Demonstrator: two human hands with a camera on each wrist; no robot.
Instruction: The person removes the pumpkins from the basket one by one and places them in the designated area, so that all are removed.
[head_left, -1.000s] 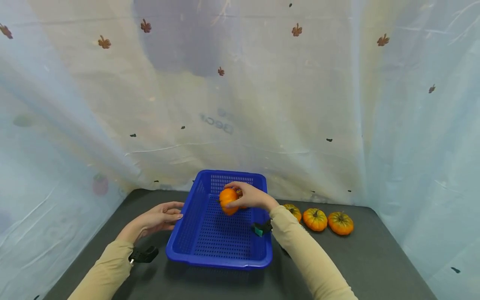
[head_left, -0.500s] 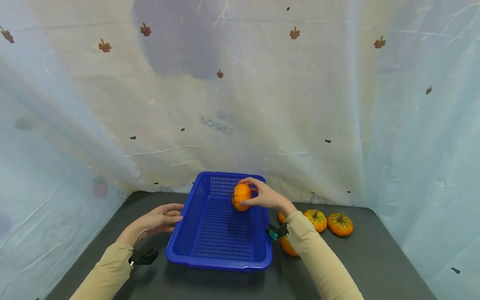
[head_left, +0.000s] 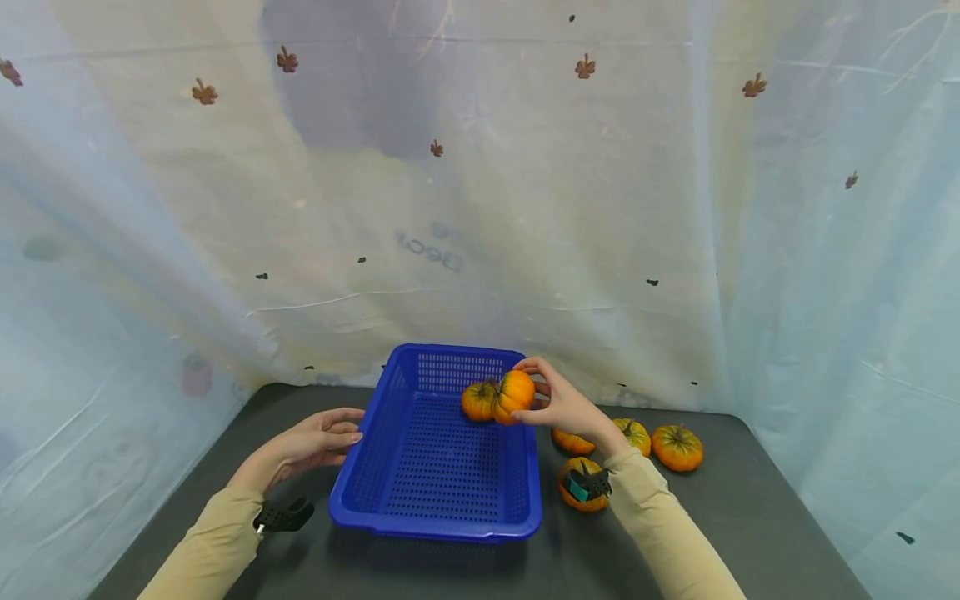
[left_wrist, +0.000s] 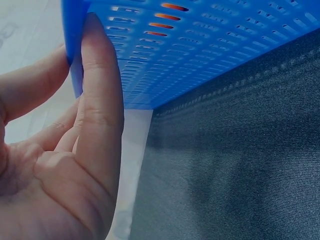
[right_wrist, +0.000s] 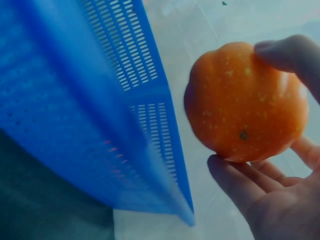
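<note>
A blue plastic basket (head_left: 435, 529) with slotted walls stands on the dark table. My left hand (head_left: 318, 442) grips its left rim, and the left wrist view shows the thumb (left_wrist: 35, 82) and a finger (left_wrist: 100, 100) on either side of that rim. Over the basket's right rim, my right hand (head_left: 562, 408) holds a small orange pumpkin (head_left: 514, 397), tipped so its stem faces left. Its speckled underside (right_wrist: 245, 105) fills much of the right wrist view. Another small pumpkin (head_left: 477, 402) lies inside the basket, towards the far right corner.
Right of the basket, several small pumpkins rest on the table: one (head_left: 573, 442) partly behind the right hand, one (head_left: 573, 498) behind the wrist strap, one (head_left: 634, 433) behind the sleeve and one (head_left: 677, 447) farther right. A pale plastic curtain (head_left: 480, 208) hangs behind the table.
My right hand has carried its pumpkin rightward, from over the basket's middle to the right rim. The pumpkin inside has come into full view. My left hand stays at the left rim.
</note>
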